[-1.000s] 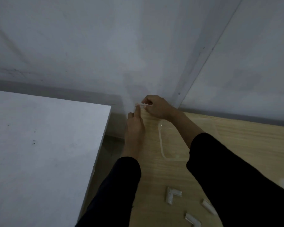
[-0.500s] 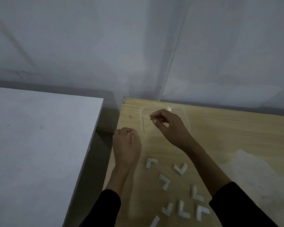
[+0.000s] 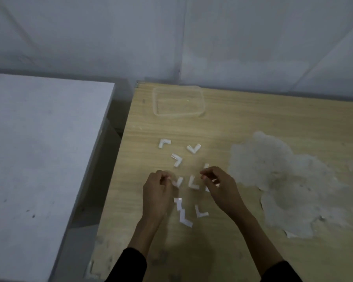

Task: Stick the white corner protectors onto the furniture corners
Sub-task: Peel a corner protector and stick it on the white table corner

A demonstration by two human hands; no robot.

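small white l-shaped corner protectors (image 3: 193,148): likely handling light and stiff; pinching one leg is looking best
left hand (image 3: 157,192): curling beside one, cannot tell if gripping
right hand (image 3: 220,187): curling, cannot tell if gripping

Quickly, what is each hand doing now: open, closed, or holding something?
Left hand: fingers curled at a protector; a grip cannot be told.
Right hand: fingers curled; whether it holds anything cannot be told.

White corner protectors (image 3: 193,148), wood-grain table (image 3: 253,123), black sleeves (image 3: 128,265).
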